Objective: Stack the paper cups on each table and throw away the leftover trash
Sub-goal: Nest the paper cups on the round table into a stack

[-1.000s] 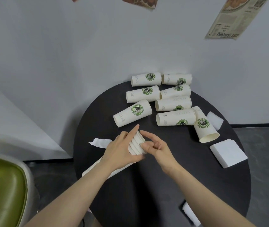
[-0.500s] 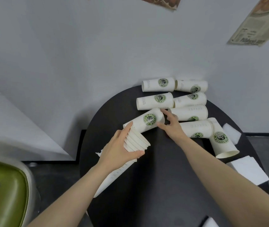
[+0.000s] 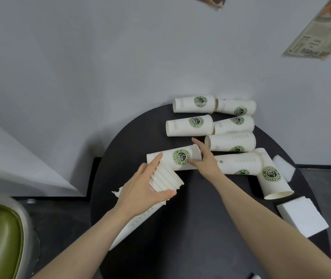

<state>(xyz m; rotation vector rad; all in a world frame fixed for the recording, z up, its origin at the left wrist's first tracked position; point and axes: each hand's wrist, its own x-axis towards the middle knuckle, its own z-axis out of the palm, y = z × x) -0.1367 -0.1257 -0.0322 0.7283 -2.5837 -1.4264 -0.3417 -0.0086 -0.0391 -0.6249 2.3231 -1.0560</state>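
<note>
Her left hand [image 3: 144,188] gripped the stack [image 3: 165,179] while her right hand [image 3: 203,160] pinched a lying cup [image 3: 175,159] near its rim, light, thin-walled, probably easily crushed.

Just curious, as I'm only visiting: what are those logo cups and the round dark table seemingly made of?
Cups: likely paper, matte off-white with a printed green logo and thin rolled rims, visible on the stack in the left hand. Table: smooth black top with a dull sheen, perhaps laminate or painted wood; I can't tell which.
</note>
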